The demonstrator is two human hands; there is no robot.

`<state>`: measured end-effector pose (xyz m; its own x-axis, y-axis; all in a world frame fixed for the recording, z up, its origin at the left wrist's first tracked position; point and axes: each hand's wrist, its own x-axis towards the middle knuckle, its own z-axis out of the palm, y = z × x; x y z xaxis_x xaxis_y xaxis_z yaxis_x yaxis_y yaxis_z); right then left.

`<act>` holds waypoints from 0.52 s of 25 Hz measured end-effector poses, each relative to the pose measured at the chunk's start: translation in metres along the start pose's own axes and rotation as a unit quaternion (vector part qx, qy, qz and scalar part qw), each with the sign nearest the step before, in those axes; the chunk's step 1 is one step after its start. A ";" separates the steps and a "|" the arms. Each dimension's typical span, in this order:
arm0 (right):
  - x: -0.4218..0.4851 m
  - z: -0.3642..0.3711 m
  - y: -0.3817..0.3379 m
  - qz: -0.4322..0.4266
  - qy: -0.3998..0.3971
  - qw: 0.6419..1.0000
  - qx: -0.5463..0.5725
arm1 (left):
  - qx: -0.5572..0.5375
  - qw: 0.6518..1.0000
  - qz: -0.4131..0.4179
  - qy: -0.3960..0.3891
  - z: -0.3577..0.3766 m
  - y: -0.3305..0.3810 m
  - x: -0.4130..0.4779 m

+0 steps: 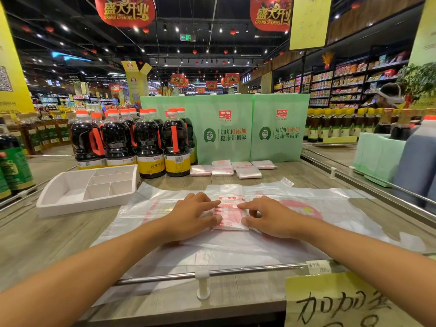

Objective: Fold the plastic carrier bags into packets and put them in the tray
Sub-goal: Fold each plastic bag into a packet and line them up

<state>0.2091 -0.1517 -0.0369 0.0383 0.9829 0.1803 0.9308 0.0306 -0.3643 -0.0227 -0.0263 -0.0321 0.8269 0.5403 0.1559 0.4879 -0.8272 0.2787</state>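
you're in the folding step: a half-made packet lies in the middle of the wooden counter, on top of the loose carrier bags spread flat under your forearms. your left hand lies flat, fingers straight, pressing the packet's left edge. your right hand has forefinger and thumb on the right edge with the other fingers curled; whether it pinches the plastic or only presses it, the view doesn't settle.

the strip beyond your fingertips isn't yet folded in, so the next move likely calls for holding the crease down with one hand while the other turns that far end over, squeezing the air out so the slick film doesn't spring open. after that the packet goes left and away from you, to the white divided tray, which sits well apart from your hands. none of the finished packets shows in it; they lie in a row at the foot of the green paper bags.

dark sauce bottles stand between the tray and those bags. a metal rail edges the counter nearest you, with a yellow handwritten sign at the right. beyond are supermarket shelves and red hanging banners.
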 end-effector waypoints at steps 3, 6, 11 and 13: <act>0.000 -0.002 0.003 -0.003 -0.039 0.997 -0.063 | 0.056 0.998 0.011 -0.032 0.004 -0.003 0.002; -0.003 -0.003 0.004 0.011 -0.070 0.996 -0.063 | 0.081 0.994 0.020 -0.064 0.005 -0.003 0.003; -0.006 -0.004 0.003 0.016 -0.106 0.991 -0.084 | 0.078 0.988 0.013 -0.134 0.005 0.002 0.002; -0.006 -0.005 0.001 0.021 -0.121 0.988 -0.095 | 0.082 0.985 0.011 -0.153 0.003 0.001 0.003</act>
<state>0.2117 -0.1588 -0.0334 0.0112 0.9979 -0.0642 0.9825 -0.0229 -0.1850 -0.0186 -0.0262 -0.0340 0.8706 0.4718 -0.1393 0.4876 -0.8650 0.1182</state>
